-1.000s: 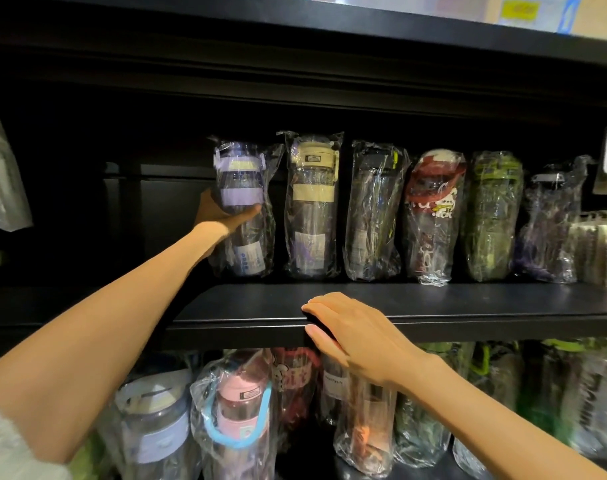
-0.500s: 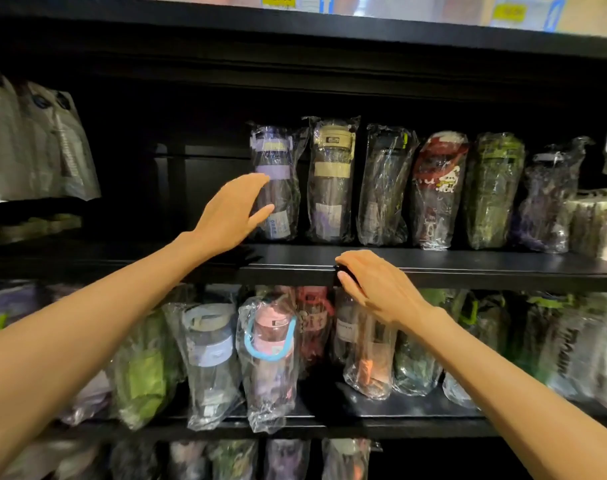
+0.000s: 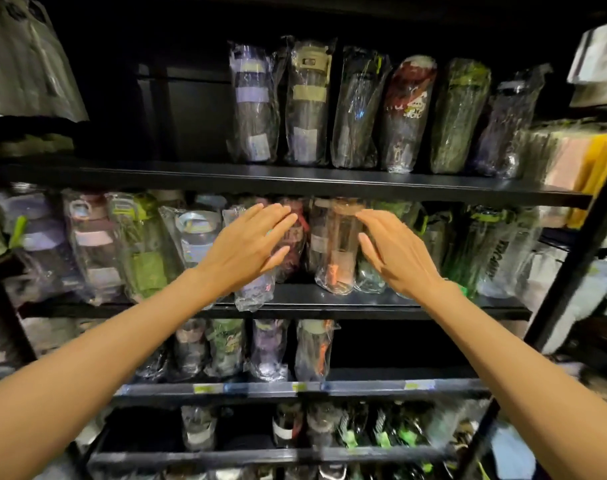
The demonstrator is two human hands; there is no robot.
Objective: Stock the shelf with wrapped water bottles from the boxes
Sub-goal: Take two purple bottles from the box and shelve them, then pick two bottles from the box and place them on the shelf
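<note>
I see both hands empty and held out in front of the second shelf (image 3: pixel 364 301): my left hand (image 3: pixel 250 247) has its fingers straight and spread, my right hand (image 3: pixel 395 252) likewise flat, neither gripping anything. Between them stands an orange-tinted wrapped bottle (image 3: pixel 338 247), upright on that shelf; whether either hand touches the plastic I cannot tell. I judge the stocking well under way: the top shelf (image 3: pixel 295 181) carries a row of six wrapped bottles (image 3: pixel 404 112) on its right part, with bare dark board to the left, and the third shelf (image 3: pixel 381 386) has room on its right. No box shows here, so what is left to unpack I cannot say. The rack is black metal, the room dim, with pale packages (image 3: pixel 572 157) stacked at the right
</note>
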